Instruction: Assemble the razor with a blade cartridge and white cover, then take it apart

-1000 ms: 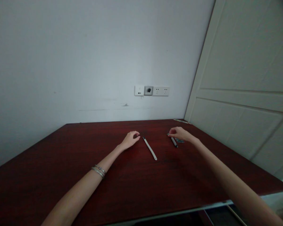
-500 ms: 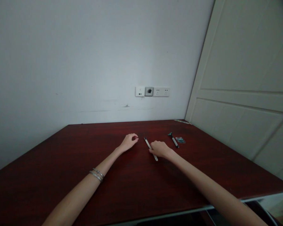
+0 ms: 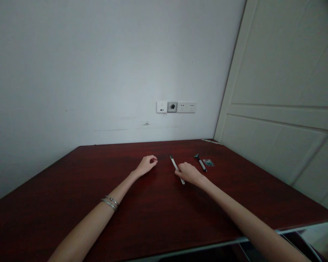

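Note:
My right hand [image 3: 190, 172] is closed around a slim white stick-like tool [image 3: 174, 163] with a dark tip. Its tip points away from me, and the rounded near end shows below my fingers. Whether it is a brush or a knife is too small to tell. To its left, my left hand [image 3: 146, 165] rests at the table with fingers curled, thumb and forefinger nearly meeting; anything between them is too small to make out. A razor [image 3: 201, 163] with a grey and black handle and a green head lies beyond my right hand, beside a small clear packet [image 3: 209, 162] with green contents.
The dark red wooden table [image 3: 142, 218] reaches back to a white wall [image 3: 112, 72] with sockets [image 3: 186, 107] on it. A pale panelled door [image 3: 278, 94] stands along the right side. At the back right corner lies a thin pale strip [image 3: 211, 141].
My right hand has shifted slightly right with the white tool, whose tip has moved away from my left hand. My left hand has drawn a little to the left.

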A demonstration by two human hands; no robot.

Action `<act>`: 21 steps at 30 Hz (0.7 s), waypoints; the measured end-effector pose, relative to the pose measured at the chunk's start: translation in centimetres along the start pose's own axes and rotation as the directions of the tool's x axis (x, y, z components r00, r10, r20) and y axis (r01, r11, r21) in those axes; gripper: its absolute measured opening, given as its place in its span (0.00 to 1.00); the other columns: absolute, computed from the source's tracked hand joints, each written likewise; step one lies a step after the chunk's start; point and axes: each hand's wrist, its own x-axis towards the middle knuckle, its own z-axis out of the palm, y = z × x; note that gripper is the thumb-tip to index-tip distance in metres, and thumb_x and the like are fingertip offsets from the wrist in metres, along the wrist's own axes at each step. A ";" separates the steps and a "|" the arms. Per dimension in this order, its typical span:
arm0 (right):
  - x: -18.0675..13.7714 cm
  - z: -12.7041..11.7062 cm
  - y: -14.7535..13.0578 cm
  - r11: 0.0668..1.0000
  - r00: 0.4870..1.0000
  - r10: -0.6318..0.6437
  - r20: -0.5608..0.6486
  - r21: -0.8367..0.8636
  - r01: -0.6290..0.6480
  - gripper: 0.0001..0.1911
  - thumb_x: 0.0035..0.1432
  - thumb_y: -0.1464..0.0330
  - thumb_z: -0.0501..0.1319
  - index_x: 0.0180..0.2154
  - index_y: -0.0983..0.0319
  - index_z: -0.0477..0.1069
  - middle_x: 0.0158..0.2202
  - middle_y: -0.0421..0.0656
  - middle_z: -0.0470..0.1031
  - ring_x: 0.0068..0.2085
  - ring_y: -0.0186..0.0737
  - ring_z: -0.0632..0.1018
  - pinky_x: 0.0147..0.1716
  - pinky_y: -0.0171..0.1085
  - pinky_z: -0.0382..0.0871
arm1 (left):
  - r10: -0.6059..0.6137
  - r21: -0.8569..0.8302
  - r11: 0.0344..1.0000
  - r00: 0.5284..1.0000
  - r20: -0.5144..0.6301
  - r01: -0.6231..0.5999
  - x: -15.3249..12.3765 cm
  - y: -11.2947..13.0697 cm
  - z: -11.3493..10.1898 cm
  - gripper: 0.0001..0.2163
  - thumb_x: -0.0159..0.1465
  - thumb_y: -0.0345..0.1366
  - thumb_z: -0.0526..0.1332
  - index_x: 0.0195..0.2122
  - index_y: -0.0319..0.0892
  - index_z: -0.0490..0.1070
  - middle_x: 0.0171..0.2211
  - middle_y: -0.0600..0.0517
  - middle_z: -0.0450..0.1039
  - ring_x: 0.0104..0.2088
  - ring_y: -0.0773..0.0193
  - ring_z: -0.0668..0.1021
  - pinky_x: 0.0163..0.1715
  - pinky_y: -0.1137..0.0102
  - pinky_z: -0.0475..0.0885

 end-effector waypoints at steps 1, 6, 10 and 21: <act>-0.1 -0.4 0.8 1.000 1.000 0.010 -0.013 0.005 -0.010 0.17 0.57 0.63 0.50 0.33 0.66 0.74 0.35 0.55 0.75 0.37 0.47 0.77 0.34 0.36 0.65 | 0.007 0.007 1.000 1.000 -0.001 -0.007 0.0 -0.2 -0.1 0.10 0.57 0.37 0.56 0.34 0.39 0.73 0.34 0.48 0.75 0.34 0.63 0.76 0.38 0.70 0.68; -0.4 -2.1 8.1 0.992 0.991 0.122 -0.053 0.027 -0.120 0.17 0.57 0.62 0.50 0.31 0.65 0.73 0.32 0.51 0.76 0.33 0.43 0.77 0.30 0.33 0.61 | -0.004 0.028 1.000 1.000 -0.013 0.004 -0.4 -1.4 -0.7 0.10 0.58 0.38 0.55 0.33 0.39 0.72 0.33 0.49 0.75 0.35 0.63 0.75 0.39 0.69 0.67; -0.7 -1.8 15.2 0.987 0.987 0.162 -0.009 -0.002 -0.162 0.18 0.57 0.60 0.51 0.29 0.66 0.72 0.31 0.52 0.75 0.31 0.43 0.76 0.27 0.33 0.60 | -0.046 0.027 0.999 0.999 -0.029 0.047 -0.6 -2.3 -1.4 0.10 0.57 0.39 0.55 0.33 0.39 0.72 0.33 0.49 0.75 0.34 0.62 0.75 0.39 0.69 0.68; -0.6 1.2 22.9 0.977 0.975 0.209 0.074 -0.065 -0.204 0.17 0.57 0.61 0.51 0.28 0.66 0.71 0.33 0.53 0.75 0.32 0.43 0.76 0.27 0.34 0.61 | -0.062 0.022 0.998 0.997 -0.047 0.063 -1.0 -3.4 -2.1 0.11 0.57 0.40 0.55 0.33 0.40 0.72 0.32 0.49 0.75 0.34 0.62 0.75 0.38 0.69 0.68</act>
